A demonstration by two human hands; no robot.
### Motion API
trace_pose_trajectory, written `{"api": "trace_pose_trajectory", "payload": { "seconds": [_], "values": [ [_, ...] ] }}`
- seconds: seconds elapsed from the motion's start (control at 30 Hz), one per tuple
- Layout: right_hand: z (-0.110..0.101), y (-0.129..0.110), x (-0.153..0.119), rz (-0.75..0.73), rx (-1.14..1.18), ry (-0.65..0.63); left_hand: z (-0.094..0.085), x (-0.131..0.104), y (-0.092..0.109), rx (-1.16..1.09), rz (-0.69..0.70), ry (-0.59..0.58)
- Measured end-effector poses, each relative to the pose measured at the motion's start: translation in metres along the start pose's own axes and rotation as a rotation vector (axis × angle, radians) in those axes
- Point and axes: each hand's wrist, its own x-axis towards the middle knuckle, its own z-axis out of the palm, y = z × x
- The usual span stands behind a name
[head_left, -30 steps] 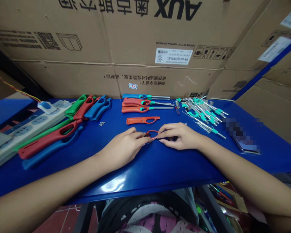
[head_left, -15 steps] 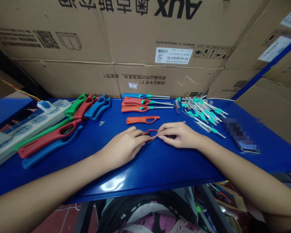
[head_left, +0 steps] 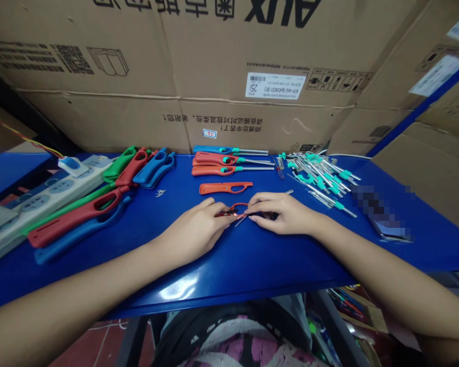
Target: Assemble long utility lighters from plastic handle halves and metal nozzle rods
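At the middle of the blue table, my left hand [head_left: 195, 232] is closed on a red lighter shell half [head_left: 240, 205], whose looped trigger guard shows beyond the fingertips. My right hand [head_left: 283, 214] pinches at the front end of this shell, its fingertips hiding what they hold. A thin, pale rod-like piece [head_left: 240, 222] sticks out below the fingertips. Behind the right hand, a metal tube end [head_left: 289, 192] peeks out. Just beyond both hands lies another orange-red shell half [head_left: 225, 188].
Assembled lighters [head_left: 229, 171] lie at the back. Teal-and-metal nozzle parts [head_left: 321, 176] are heaped at right, near a screwdriver [head_left: 280, 172] and a blurred-out phone [head_left: 382, 214]. Small screws [head_left: 160, 193], coloured shells [head_left: 76, 219] and a power strip [head_left: 57, 188] are at left. Cardboard [head_left: 214, 66] stands behind.
The fingers shift slightly at the shell, and a little more of the thin pale piece and of the metal tube end shows. The parts on the table stay put.
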Motion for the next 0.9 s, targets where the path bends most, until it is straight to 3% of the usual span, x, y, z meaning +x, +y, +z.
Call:
{"api": "trace_pose_trajectory", "payload": {
  "seconds": [0.57,0.9],
  "values": [
    [-0.0004,-0.0046,0.0014,0.031,-0.014,-0.039,0.0021,-0.0004,0.0000,-0.007,0.014,0.018],
    [-0.0010,-0.0045,0.0004,0.017,0.020,-0.028,0.0035,-0.0004,0.0027,-0.103,-0.014,0.086]
  ]
}}
